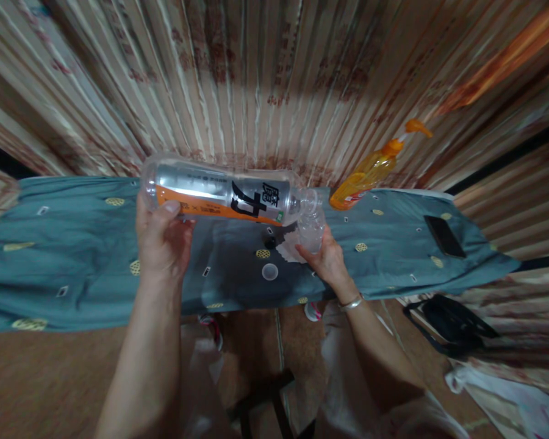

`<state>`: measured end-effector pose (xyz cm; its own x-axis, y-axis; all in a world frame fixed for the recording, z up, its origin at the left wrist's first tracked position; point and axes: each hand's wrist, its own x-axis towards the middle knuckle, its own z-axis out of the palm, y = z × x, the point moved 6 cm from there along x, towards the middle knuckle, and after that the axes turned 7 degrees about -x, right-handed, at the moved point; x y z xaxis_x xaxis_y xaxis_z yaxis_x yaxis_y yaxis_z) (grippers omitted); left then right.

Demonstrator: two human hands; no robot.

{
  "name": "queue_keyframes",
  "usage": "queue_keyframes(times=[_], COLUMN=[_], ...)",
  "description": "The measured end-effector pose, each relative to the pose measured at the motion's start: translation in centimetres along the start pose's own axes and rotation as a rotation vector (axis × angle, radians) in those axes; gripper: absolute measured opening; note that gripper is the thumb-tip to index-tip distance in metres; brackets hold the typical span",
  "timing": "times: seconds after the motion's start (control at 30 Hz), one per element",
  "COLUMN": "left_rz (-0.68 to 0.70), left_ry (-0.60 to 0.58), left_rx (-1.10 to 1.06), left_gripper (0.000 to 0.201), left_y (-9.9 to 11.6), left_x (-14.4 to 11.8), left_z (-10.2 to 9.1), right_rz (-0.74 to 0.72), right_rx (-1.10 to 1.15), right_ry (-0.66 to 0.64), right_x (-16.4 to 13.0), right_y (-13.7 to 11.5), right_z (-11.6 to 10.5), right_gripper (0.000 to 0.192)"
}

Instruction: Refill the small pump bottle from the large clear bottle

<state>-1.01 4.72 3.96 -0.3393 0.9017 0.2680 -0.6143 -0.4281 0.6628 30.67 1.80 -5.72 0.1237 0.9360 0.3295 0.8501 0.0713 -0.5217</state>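
Note:
My left hand (165, 235) is wrapped round the base end of a large clear plastic bottle (219, 190) with a silver and orange label. The bottle lies almost level in the air, its mouth pointing right. At that mouth, my right hand (327, 259) grips a small clear plastic cup (312, 228); whether the two touch, I cannot tell. Whether any liquid passes between them is too unclear to see. Beneath the cup is a pale piece of paper (289, 249) on the cloth. Close by lie a small black cap (269, 242) and a round translucent lid (269, 272).
An orange pump bottle (363, 177) stands on the patterned teal cloth (91, 244), right of the cup. Farther right lies a black phone (443, 236). Behind the table hangs a pleated curtain (256, 110). A black bag (452, 323) rests at the lower right.

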Motion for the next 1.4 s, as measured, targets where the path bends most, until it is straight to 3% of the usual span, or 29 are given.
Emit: queue_keyframes(times=[0.4,0.77,1.0,1.4], left_rz=[0.011,0.017,0.009,0.0], left_ry=[-0.083,-0.033,-0.093,-0.053], left_rx=[0.003,-0.017,-0.003,-0.009], left_gripper=[0.033,0.037,0.031,0.035], left_y=[-0.12,-0.1,-0.14,-0.15], left_x=[0.26,0.14,0.22,0.17], left_z=[-0.27,-0.09,-0.11,0.02], right_rz=[0.003,-0.03,-0.013,0.01], right_rx=[-0.002,-0.006,-0.021,0.008], right_ry=[0.014,0.027,0.022,0.005], right_x=[-0.01,-0.06,-0.01,0.0], right_y=[0.15,0.16,0.12,-0.09], right_z=[0.06,0.09,0.06,-0.03], right_gripper=[0.086,0.082,0.082,0.084])
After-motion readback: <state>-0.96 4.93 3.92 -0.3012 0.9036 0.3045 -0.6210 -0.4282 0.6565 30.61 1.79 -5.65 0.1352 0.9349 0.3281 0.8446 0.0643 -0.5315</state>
